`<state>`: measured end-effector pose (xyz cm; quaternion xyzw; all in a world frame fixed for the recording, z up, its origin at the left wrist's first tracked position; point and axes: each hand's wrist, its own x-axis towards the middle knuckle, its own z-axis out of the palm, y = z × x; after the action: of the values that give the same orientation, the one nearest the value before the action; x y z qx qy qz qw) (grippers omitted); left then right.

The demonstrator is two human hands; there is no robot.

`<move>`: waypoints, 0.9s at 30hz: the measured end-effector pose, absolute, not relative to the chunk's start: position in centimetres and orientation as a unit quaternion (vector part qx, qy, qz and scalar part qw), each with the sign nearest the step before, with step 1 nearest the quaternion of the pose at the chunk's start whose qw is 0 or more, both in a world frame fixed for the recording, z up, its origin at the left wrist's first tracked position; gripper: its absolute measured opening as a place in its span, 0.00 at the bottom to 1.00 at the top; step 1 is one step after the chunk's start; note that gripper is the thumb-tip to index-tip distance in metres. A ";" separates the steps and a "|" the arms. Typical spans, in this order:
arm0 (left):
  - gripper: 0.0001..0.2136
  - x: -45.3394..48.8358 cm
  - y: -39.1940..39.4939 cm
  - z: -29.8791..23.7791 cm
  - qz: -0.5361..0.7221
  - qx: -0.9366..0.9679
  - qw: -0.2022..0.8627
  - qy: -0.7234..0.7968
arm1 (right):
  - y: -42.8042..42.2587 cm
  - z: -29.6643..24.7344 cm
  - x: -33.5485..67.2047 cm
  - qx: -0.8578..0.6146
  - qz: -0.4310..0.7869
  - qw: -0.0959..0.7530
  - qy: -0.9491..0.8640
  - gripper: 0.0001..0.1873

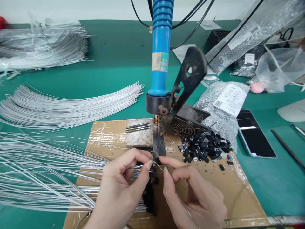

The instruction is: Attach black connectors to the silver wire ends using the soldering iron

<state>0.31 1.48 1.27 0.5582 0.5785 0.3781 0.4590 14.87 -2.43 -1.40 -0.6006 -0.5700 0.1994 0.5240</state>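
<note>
A blue-handled soldering iron [161,54] stands tip-down in a black metal stand [189,76] over a cardboard sheet [238,194]. My left hand [119,190] is pinched on a thin silver wire [137,166] with a small black part at its end, held against the iron's tip [156,149]. My right hand [193,194] is pinched on a fine strand of solder wire [160,166] that also meets the tip. A row of finished black parts on wires [149,197] lies under my hands.
Fans of silver wires [59,108] cover the green table on the left, with more bundles [43,47] at the back. A pile of small black parts [205,146] lies right of the iron. Plastic bags [226,101], a phone [254,133] and black cables [190,22] sit to the right.
</note>
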 end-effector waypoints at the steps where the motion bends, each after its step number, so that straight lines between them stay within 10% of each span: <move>1: 0.06 0.3 1.5 1.3 0.380 0.555 0.460 0.580 | -2.4 -1.4 14.9 -0.600 0.198 0.525 -0.570 0.13; 27: 0.07 0.3 1.3 1.3 0.385 0.563 0.450 0.577 | -2.2 -1.2 14.5 -0.586 0.186 0.550 -0.565 0.13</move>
<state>0.29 1.25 1.35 0.5633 0.5768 0.3845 0.4497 14.51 -2.23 -1.21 -0.5859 -0.5649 0.1860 0.5504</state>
